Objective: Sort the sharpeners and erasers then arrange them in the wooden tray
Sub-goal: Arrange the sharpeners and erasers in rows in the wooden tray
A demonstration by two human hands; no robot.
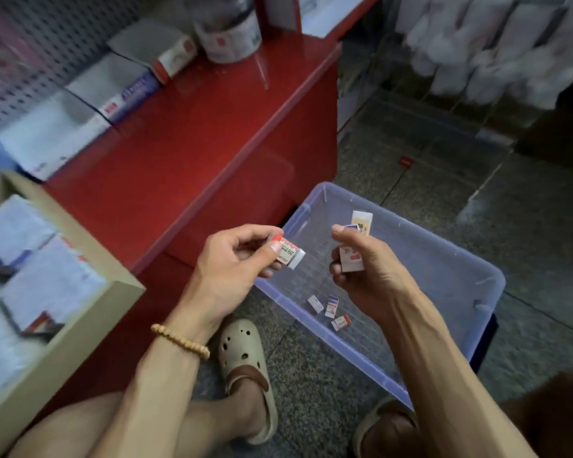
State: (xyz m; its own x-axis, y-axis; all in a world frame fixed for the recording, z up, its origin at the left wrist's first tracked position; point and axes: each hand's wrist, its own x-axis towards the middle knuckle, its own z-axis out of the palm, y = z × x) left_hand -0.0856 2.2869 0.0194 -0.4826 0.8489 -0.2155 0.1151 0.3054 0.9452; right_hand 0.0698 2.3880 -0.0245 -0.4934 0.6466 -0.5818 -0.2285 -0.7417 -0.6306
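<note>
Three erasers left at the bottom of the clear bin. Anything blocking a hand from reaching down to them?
Nothing visible lies over the three erasers on the floor of the clear plastic bin, which is open-topped. But both hands are full: the left hand pinches an eraser, the right hand holds several erasers.

Bare forearms, no sleeves. Tan bead bracelet (180, 341) on wrist just below left hand (232, 259). Right hand (361, 269) w/o jewellery. Cream holed clogs (245, 365), brown strap. Legs bare.
</note>
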